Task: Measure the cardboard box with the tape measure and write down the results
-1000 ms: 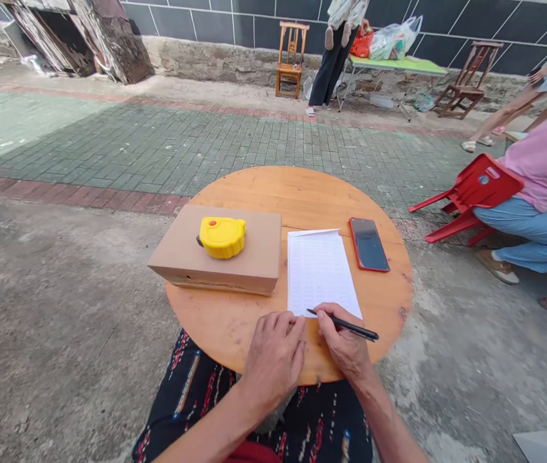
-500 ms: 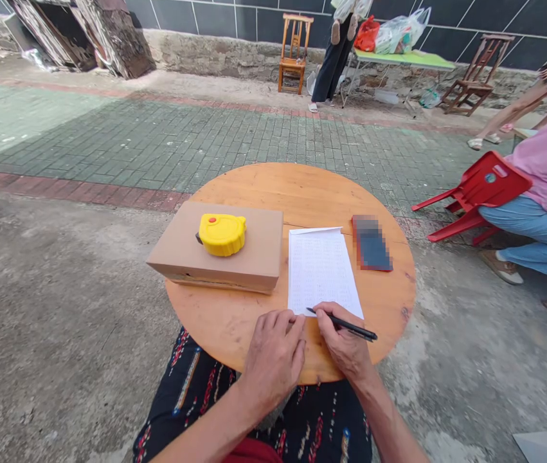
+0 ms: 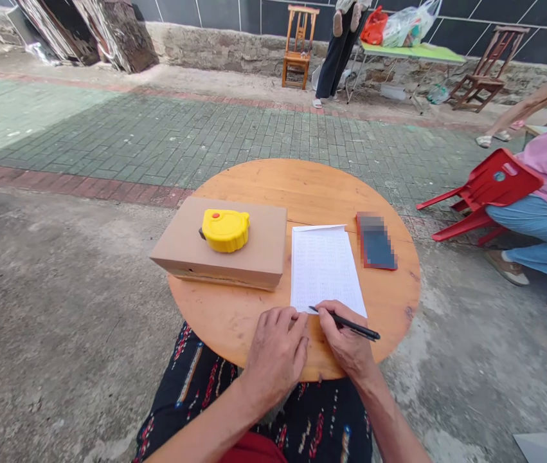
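Note:
A black pen [image 3: 354, 326] is gripped in my right hand [image 3: 348, 347], its tip on the lower left part of a white sheet of paper [image 3: 324, 263]. Rows of small marks cover the sheet, too fine to read. My left hand [image 3: 276, 344] lies on the table beside the sheet's bottom left corner, fingers loosely bent and holding nothing, the fingertips by the paper's edge. Left of the paper, a yellow tape measure [image 3: 226, 230] rests on top of a closed brown cardboard box [image 3: 177, 241].
Everything stands on a round wooden table [image 3: 283, 180] before my lap. A phone in a red case [image 3: 376, 241], its screen blurred, lies right of the paper. A person in pink sits on a red plastic chair [image 3: 502, 180] at the right. Bags on a green folding table [image 3: 418, 53] are farther back.
The whole view has shifted slightly, so the table and its things appear a little farther right and higher. Both hands and the pen keep nearly the same place at the paper.

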